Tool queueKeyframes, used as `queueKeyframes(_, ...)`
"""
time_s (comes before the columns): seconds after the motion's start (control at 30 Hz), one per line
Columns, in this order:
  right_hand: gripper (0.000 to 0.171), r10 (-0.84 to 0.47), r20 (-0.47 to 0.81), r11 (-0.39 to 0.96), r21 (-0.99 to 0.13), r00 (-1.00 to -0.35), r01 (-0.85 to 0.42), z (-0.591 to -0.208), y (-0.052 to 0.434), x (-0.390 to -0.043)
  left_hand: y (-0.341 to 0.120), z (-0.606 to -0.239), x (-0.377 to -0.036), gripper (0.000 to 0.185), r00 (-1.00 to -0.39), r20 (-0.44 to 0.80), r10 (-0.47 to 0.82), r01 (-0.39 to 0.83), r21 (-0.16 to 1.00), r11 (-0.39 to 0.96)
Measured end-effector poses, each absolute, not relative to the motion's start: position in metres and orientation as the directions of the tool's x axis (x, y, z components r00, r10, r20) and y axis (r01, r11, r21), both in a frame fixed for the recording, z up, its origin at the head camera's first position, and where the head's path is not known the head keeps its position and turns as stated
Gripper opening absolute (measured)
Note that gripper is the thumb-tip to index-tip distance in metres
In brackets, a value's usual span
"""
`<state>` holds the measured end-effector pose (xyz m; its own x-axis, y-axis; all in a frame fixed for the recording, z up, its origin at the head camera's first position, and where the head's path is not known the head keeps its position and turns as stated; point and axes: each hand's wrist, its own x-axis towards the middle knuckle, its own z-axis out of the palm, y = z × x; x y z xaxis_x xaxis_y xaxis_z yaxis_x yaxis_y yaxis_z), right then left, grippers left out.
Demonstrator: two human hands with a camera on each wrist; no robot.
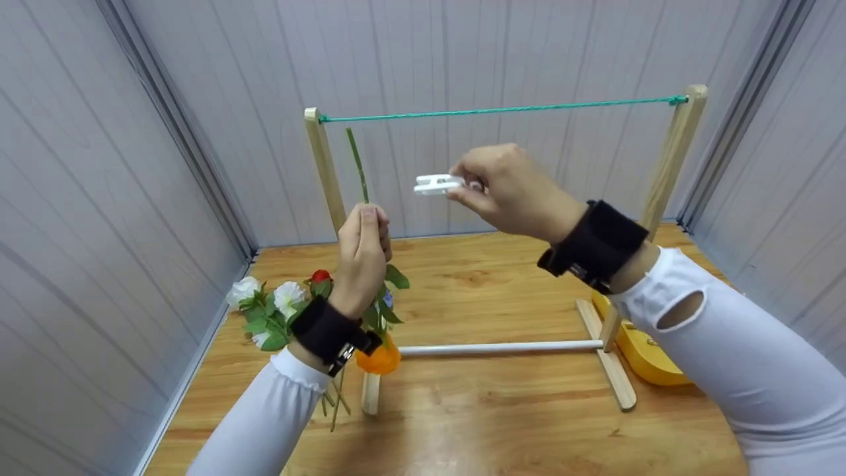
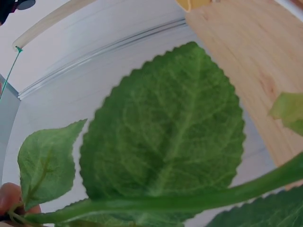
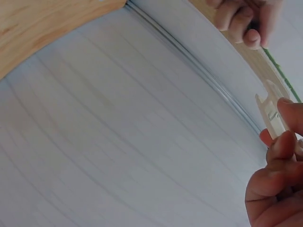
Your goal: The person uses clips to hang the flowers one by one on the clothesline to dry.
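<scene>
In the head view my left hand [image 1: 362, 254] grips the green stem [image 1: 357, 162] of an artificial flower held upside down. Its orange bloom [image 1: 379, 357] hangs below the wrist, and the bare stem end points up just under the green cord [image 1: 502, 111]. Large serrated leaves [image 2: 163, 127] of this flower fill the left wrist view. To the right, my right hand [image 1: 512, 188] pinches a white clothespin [image 1: 436, 184] between thumb and fingers, its tip toward the stem. Both hands also show in the right wrist view, with the clothespin [image 3: 274, 113] below the left hand [image 3: 251, 21].
The cord runs between two wooden posts [image 1: 673, 158] joined low down by a white bar [image 1: 502, 348]. White flowers [image 1: 289, 297] and a red rose [image 1: 320, 276] lie at left on the wooden table [image 1: 502, 423]. A yellow container [image 1: 651, 360] stands behind the right post's foot.
</scene>
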<state>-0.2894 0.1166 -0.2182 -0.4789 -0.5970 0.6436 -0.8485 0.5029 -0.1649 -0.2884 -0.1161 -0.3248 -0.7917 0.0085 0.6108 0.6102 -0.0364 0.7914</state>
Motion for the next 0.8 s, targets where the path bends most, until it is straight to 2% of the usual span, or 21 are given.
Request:
queueKeyframes(0.17,0.014,-0.561,0.698,0.481,-0.162,-0.444,-0.862,-0.2,0.104,-0.298,-0.11,-0.315,-0.298,0.035,-0.796,0.606,-0.004,0.606,0.796,0.002)
queueKeyframes(0.47,0.015,-0.522,0.74,0.456,-0.178,-0.424,-0.872,-0.176,0.084,-0.306,-0.107,-0.31,-0.31,0.035,-0.807,0.59,-0.024,0.59,0.807,0.013)
queueKeyframes(0.63,0.018,-0.506,0.736,0.488,-0.185,-0.449,-0.853,-0.165,0.072,-0.31,-0.107,-0.308,-0.315,0.036,-0.815,0.578,-0.035,0.577,0.816,0.038)
queueKeyframes(0.8,0.021,-0.499,0.702,0.529,-0.216,-0.507,-0.82,-0.158,0.063,-0.317,-0.107,-0.308,-0.317,0.037,-0.812,0.583,-0.032,0.581,0.812,0.049)
